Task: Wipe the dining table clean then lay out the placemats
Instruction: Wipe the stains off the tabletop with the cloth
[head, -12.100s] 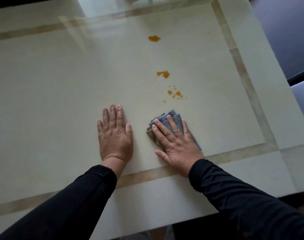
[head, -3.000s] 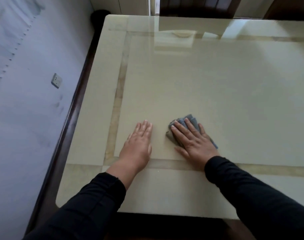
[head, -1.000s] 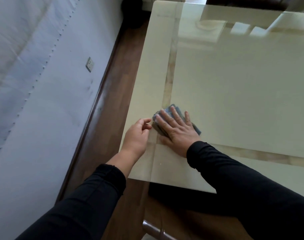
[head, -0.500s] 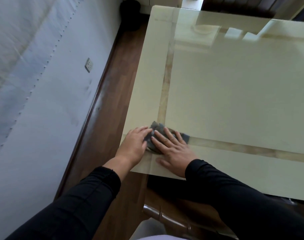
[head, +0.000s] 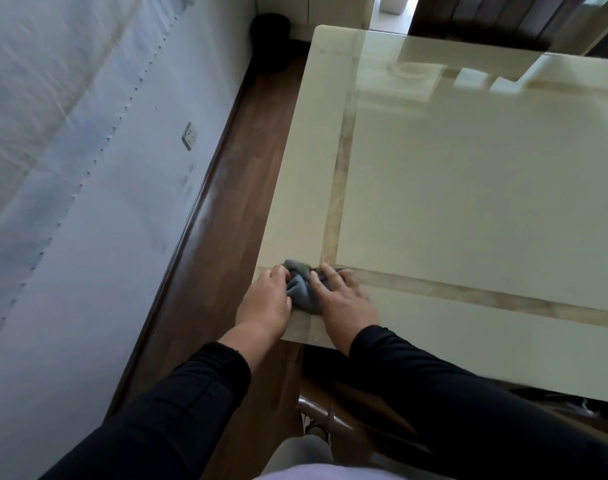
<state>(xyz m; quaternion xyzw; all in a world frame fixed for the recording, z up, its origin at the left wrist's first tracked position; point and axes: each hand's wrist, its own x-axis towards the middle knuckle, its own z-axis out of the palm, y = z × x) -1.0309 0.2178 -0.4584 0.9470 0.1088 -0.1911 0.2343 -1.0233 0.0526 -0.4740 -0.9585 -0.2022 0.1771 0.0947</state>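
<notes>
**Cloth bunched at the near left corner of the dining table**

At the far left, a pale wall is seen, with a wall socket set into it. A strip of dark wooden floor runs between the wall and the table, and a black round object stands at its far end.

The left hand is placed at the table's near left corner, its fingers curled into the grey-blue cloth, which is gripped there. The cloth is crumpled and lies on the table between both hands, at the corner of the tan inlaid border. The right hand is laid on the cloth's right side with fingers extended and pressing down. Both arms are covered by black sleeves.

To the right, the glossy cream dining table extends, with reflections visible on its far part.
</notes>
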